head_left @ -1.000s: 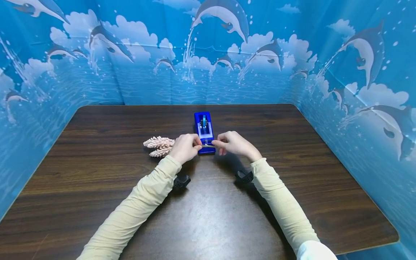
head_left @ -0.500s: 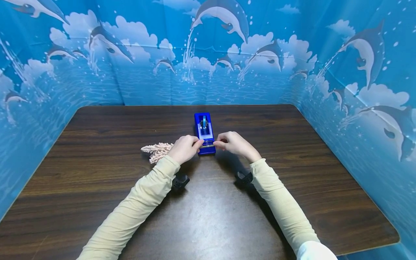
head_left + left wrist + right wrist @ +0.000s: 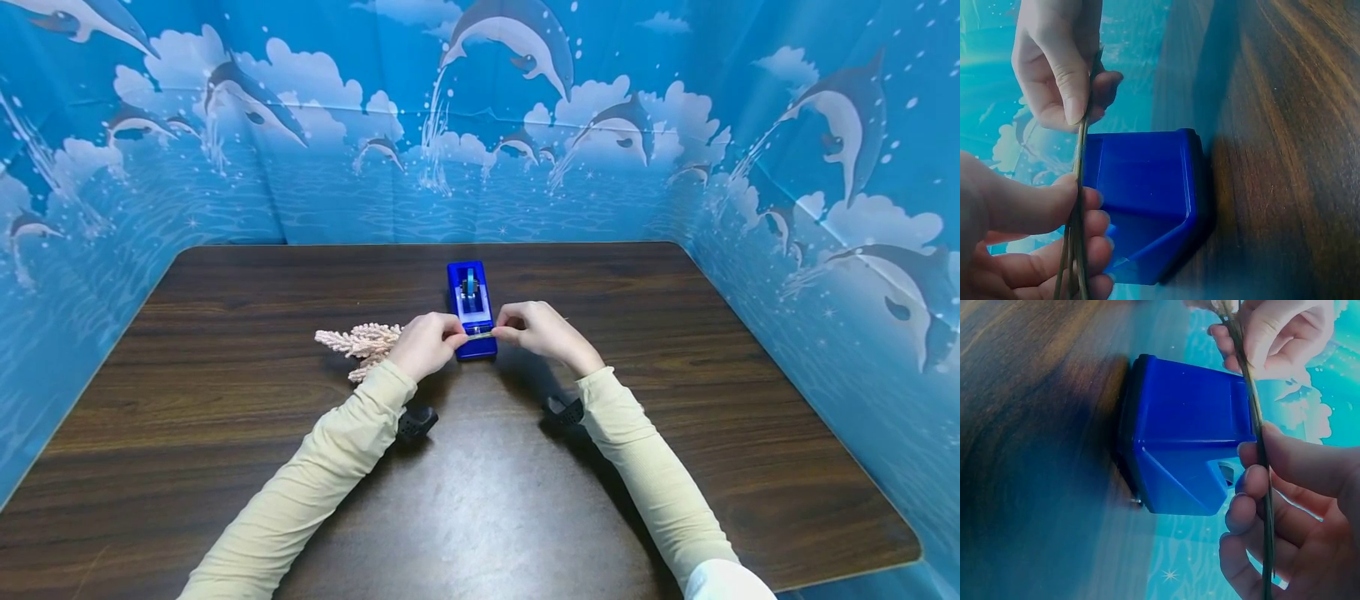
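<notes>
A bunch of thin stems (image 3: 1080,156) with pale pink, bumpy flower heads (image 3: 367,342) stretches between my two hands. My left hand (image 3: 426,346) pinches it between thumb and fingers on the flower side. On the bare-stem side, my right hand (image 3: 546,333) grips the stems in the same way; in the right wrist view the stem ends (image 3: 1267,550) run down past its curled fingers. A blue tape dispenser (image 3: 477,348) with a roll of tape (image 3: 470,282) stands on the table. The stems cross above its front end, and whether they touch it I cannot tell.
The dark wood-grain table (image 3: 480,467) ends at a back edge against a blue curtain (image 3: 315,192) printed with dolphins. Black devices (image 3: 417,422) sit under both wrists, close to the tabletop.
The flower heads have turned and spread a little to the left. My left hand shifted slightly, then came back near the dispenser. My right hand has hardly moved and keeps its grip.
</notes>
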The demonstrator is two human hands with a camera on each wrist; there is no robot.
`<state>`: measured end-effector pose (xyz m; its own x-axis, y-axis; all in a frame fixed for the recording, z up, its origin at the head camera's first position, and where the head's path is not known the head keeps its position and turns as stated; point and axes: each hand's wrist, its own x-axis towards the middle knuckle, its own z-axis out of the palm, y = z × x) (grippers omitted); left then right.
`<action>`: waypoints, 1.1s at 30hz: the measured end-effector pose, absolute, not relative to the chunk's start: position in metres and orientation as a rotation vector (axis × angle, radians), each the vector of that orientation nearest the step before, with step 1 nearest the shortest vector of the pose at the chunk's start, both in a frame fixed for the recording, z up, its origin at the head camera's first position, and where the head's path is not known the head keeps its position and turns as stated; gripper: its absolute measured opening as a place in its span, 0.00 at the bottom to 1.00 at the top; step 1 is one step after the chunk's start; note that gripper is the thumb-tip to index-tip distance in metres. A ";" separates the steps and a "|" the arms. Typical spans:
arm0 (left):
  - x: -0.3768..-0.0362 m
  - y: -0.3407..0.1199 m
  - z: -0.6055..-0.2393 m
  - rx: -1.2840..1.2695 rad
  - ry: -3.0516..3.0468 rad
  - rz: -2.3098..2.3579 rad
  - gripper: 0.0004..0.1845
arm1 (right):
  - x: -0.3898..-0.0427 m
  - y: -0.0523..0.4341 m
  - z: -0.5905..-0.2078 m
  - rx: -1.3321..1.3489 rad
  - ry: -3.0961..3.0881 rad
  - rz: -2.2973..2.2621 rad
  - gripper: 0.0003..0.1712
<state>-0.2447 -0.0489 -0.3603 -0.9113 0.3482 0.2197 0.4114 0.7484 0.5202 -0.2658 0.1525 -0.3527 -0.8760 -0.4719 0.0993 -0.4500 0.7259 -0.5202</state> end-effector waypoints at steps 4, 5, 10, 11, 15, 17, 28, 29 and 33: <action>-0.243 -0.048 -0.360 -0.596 -2.837 -0.860 0.06 | -0.265 0.152 -0.352 -0.772 2.889 -0.867 0.07; -0.243 -0.048 -0.360 -0.595 -2.837 -0.848 0.06 | -0.265 0.152 -0.352 -0.774 2.889 -0.865 0.07; -0.243 -0.047 -0.361 -0.579 -2.834 -0.811 0.05 | -0.266 0.154 -0.352 -0.738 2.849 -0.855 0.11; -0.242 -0.047 -0.361 -0.580 -2.831 -0.801 0.05 | -0.266 0.154 -0.352 -0.721 2.829 -0.856 0.13; -0.241 -0.046 -0.360 -0.581 -2.812 -0.760 0.06 | -0.268 0.155 -0.352 -0.641 2.762 -0.864 0.22; -0.241 -0.046 -0.360 -0.577 -2.806 -0.739 0.06 | -0.268 0.154 -0.352 -0.628 2.760 -0.854 0.22; -0.242 -0.046 -0.363 -0.553 -2.830 -0.775 0.04 | -0.267 0.155 -0.351 -0.698 2.753 -0.860 0.15; -0.242 -0.046 -0.363 -0.548 -2.836 -0.789 0.04 | -0.268 0.155 -0.351 -0.710 2.738 -0.872 0.14; -0.243 -0.047 -0.362 -0.546 -2.848 -0.853 0.05 | -0.268 0.158 -0.353 -0.735 2.656 -0.925 0.14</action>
